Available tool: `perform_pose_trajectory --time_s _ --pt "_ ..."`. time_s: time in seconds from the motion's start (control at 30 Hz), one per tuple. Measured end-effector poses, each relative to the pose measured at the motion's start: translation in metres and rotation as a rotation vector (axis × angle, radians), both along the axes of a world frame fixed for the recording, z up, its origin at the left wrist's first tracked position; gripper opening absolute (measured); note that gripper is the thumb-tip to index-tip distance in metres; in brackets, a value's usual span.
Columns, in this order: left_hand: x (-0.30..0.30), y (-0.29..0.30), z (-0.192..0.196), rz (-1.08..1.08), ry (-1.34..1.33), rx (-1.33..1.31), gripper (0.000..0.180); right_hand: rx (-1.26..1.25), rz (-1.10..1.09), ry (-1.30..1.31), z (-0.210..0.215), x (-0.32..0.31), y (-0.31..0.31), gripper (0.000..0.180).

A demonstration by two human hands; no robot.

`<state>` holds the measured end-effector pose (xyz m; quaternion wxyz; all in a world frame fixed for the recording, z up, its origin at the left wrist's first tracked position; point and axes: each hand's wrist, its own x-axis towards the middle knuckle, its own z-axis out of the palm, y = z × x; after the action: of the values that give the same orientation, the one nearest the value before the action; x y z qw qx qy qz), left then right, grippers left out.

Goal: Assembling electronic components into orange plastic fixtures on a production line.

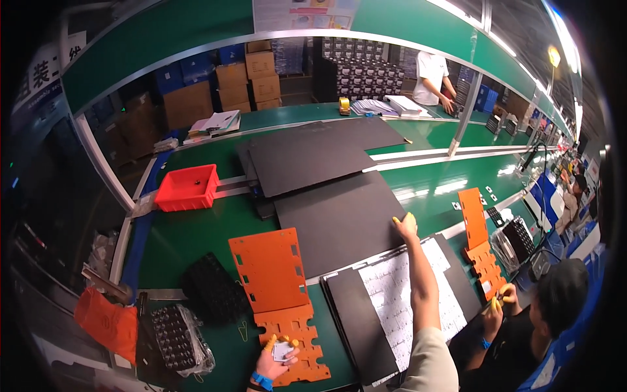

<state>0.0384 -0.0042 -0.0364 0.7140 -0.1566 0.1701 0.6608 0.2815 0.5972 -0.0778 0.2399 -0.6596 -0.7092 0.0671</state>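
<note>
Black sheet (339, 225) lies on the green tabletop (222, 220), partly under another dark sheet (310, 157); right hand (406, 227) pinches its right edge, likely for control; left hand (275, 362) grips a small white square (282, 351) over the orange plate (309, 358), presumably for support.

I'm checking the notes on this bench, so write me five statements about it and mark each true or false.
1. The left hand has its fingers around a small white piece. True.
2. The right hand holds a roll of tape. False: it is at the right edge of a black sheet.
3. A red bin stands right of that sheet. False: it stands to the left.
4. The left hand is over an orange fixture. True.
5. The left wristband is green. False: it is blue.
</note>
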Motion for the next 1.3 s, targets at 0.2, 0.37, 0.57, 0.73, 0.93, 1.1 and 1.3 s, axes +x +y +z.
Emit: perform_pose_trajectory --time_s 0.2,0.37,0.57,0.73,0.93,1.1,1.3 --pt "-0.004 -0.005 -0.003 0.030 -0.081 0.037 0.043 -0.034 -0.019 0.016 0.008 -0.018 -0.026 0.076" --pt "-0.006 0.003 0.003 0.015 -0.057 0.018 0.041 -0.207 -0.033 0.006 0.034 -0.019 -0.036 0.083" --pt "-0.004 0.001 0.000 0.019 -0.039 0.022 0.041 -0.182 0.112 -0.003 0.038 -0.014 -0.046 0.093" --pt "-0.003 -0.002 0.002 0.019 0.007 0.041 0.040 -0.225 0.220 0.018 0.032 -0.031 -0.060 0.089" --pt "0.001 -0.004 0.005 0.010 0.037 0.077 0.040 -0.208 0.114 -0.045 0.031 -0.023 -0.062 0.078" --pt "0.002 0.003 0.003 0.011 0.129 0.006 0.044 0.209 0.392 0.350 0.108 -0.041 -0.142 0.062" --pt "0.013 -0.002 0.026 0.080 0.114 -0.049 0.040 0.094 0.567 0.288 0.178 -0.002 -0.353 0.041"
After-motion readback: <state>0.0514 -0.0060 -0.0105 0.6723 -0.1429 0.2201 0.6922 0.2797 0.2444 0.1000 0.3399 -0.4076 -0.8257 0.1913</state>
